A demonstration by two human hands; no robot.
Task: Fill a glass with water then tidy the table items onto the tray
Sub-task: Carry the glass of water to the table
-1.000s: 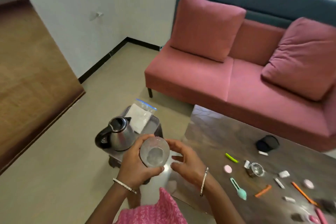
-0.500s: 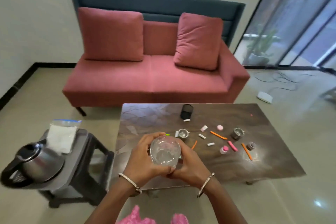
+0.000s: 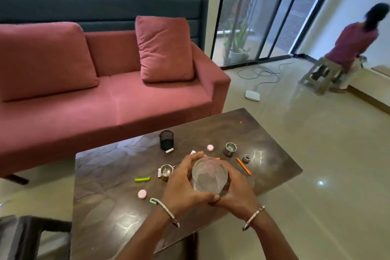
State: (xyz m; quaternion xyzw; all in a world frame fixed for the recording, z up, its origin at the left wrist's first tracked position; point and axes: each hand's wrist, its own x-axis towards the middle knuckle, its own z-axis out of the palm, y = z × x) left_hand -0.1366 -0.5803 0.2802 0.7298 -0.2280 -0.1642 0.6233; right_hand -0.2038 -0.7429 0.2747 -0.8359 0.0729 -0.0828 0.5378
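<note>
I held the glass [image 3: 210, 177] in both hands above the table [image 3: 101, 207]. My left hand [image 3: 181, 188] curled round one side and my right hand [image 3: 236, 192] round the other, fingers [image 3: 190, 159] wrapped close, thumbs touching at the near edge. Whether it held water I couldn't tell — the glass was blurred. On the table lay a green clip [image 3: 142, 179], a pink cap [image 3: 142, 194] and an orange pen [image 3: 243, 166] — a steel cup [image 3: 165, 172] stood just beside my left hand, a black mesh cup [image 3: 166, 139] further back, towards the sofa [image 3: 105, 99].

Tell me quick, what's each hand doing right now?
Left hand: grips the glass.
Right hand: grips the same glass from the other side.
</note>
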